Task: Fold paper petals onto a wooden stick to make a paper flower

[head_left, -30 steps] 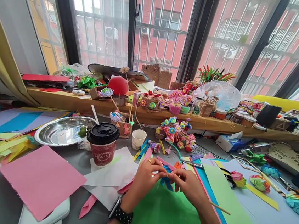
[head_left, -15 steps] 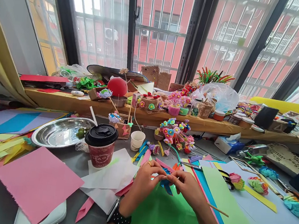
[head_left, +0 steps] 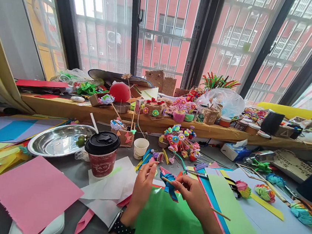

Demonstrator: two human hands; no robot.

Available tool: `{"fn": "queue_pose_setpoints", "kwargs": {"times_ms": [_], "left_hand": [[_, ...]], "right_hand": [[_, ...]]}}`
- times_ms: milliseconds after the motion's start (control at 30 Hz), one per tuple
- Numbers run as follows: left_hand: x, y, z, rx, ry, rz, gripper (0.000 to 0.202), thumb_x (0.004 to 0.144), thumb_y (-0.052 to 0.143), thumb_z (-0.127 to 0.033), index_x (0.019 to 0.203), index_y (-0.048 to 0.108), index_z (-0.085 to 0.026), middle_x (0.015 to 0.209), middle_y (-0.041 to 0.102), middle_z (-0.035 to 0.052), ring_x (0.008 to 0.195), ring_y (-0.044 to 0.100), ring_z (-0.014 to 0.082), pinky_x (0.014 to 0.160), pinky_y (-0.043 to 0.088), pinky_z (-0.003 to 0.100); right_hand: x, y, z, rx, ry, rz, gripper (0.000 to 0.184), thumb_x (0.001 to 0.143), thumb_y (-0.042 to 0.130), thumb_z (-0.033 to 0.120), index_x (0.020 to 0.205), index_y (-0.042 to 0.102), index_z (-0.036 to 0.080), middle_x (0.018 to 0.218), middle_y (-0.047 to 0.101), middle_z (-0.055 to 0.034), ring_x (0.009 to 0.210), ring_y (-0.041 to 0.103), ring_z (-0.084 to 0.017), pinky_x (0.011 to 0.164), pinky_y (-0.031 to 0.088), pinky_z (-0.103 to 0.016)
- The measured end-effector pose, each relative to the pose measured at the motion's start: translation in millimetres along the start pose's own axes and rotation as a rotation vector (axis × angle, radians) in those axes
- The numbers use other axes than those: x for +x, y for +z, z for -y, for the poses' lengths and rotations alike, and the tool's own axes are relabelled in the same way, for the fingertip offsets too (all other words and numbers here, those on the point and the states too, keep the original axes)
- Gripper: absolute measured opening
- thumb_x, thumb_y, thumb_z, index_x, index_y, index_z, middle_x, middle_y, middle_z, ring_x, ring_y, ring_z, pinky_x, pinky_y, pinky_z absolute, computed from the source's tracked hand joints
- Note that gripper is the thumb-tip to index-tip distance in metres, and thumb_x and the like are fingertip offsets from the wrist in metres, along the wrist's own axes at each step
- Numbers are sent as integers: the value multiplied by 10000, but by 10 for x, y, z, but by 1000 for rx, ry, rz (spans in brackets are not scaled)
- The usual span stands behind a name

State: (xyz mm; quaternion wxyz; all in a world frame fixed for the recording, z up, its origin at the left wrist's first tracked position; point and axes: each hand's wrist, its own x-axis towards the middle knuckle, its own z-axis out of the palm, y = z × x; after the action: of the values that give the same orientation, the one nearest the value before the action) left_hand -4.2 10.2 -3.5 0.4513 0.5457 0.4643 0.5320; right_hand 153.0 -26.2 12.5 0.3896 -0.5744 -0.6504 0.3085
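From afar, I see blue paper (head_left: pixel 169 188) at lower centre, a stick (head_left: pixel 221 214) across it pinched by my right hand (head_left: pixel 191 193), my left hand (head_left: pixel 142 185) loosely open beside it; a light, steady pinch seems wisest.

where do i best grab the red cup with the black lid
Probably best around the body of the red cup, just below the overhanging black lid, coming from the right with the open left hand: it stands upright, tapers downward, and the metal plate lies beyond its left side. Avoid the straw slanting up from the lid.
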Motion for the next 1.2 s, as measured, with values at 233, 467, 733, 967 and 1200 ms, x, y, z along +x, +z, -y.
{"fn": "queue_pose_setpoints", "kwargs": {"times_ms": [233, 467, 733, 967, 1200], "left_hand": [[34, 75, 61, -364, -483, 142, 594, 750, 309, -618, 1132, 450, -185, 1166, 478, 115, 857, 576, 171, 602, 475, 236], [-23, 93, 51, -469, -571, 278, 628, 733, 297, -647, 1150, 387, -187, 1009, 561, 92, 731, 603, 158, 629, 472, 287], [-53, 103, -25, -514, -464, 370, 567, 758, 304, -614, 1110, 449, -194, 770, 628, 23, 669, 608, 148, 646, 444, 271], [-68, 123, -58, -650, -358, 457, 684, 680, 381, -668, 1160, 407, -181, 783, 610, 40, 787, 589, 198, 690, 442, 314], [-79, 83, -49, -647, -282, 445, 419, 747, 541, -375, 1105, 471, -171, 856, 614, 43, 810, 576, 161, 726, 408, 265]], "right_hand": [[-24, -4, 72, 51, -59, 8, 339, 751, 498, 470, 687, 599, 153, 622, 556, -3, 534, 455, -106, 468, 346, -202], [-32, -10, 87, 72, -98, 6, 327, 753, 504, 463, 658, 593, 163, 601, 525, 14, 521, 443, -100, 471, 344, -202], [-36, 19, 92, 74, -143, 15, 309, 764, 504, 446, 691, 612, 165, 623, 517, 8, 532, 436, -100, 474, 330, -203], [-41, 42, 106, 76, -179, 46, 283, 756, 528, 430, 676, 599, 168, 612, 516, 12, 522, 443, -98, 472, 323, -203], [-51, 51, 130, -65, -317, -12, 315, 797, 470, 430, 671, 593, 169, 610, 516, 1, 541, 443, -111, 496, 329, -217]]}}
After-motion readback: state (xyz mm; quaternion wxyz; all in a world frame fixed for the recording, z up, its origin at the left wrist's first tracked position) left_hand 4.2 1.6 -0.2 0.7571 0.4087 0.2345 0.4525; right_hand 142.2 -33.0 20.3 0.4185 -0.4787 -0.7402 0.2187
